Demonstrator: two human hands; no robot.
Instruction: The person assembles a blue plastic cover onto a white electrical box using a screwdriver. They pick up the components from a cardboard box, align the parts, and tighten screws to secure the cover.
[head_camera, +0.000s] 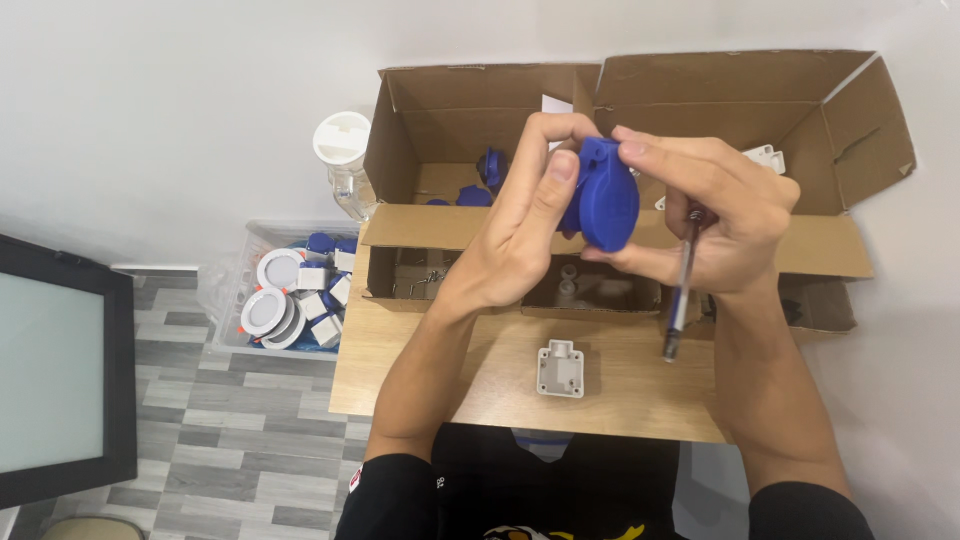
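Blue plastic is filling the space between your hands: you are holding a round blue socket cover (605, 195) up in the air above the far edge of the small wooden table (500, 385), in front of the cardboard boxes. Your left hand (520, 225) is gripping it from the left, thumb lying along its near side and fingers curling over the top. Your right hand (700, 215) is closing on it from the right, fingertips pressing on its upper rim, while the same hand is also pinning a dark screwdriver (682, 290) against the palm, its tip hanging down toward the table's right part.

On the table, near the front edge and about midway along it, a small white plastic box (560, 368) is lying apart from everything else. Along the far edge, a low open cardboard box (420, 228) is sitting with small metal bits in its left compartment and pale parts in the middle one. Behind it, a taller cardboard box (720, 100) is standing open against the wall, with more blue parts (488, 170) on its left side and a white piece at the right.

Off the table's left edge, a clear bin (258, 235) on the floor is holding round white fittings and small blue and white pieces, and a clear jar with a white lid (342, 140) is standing just behind it.
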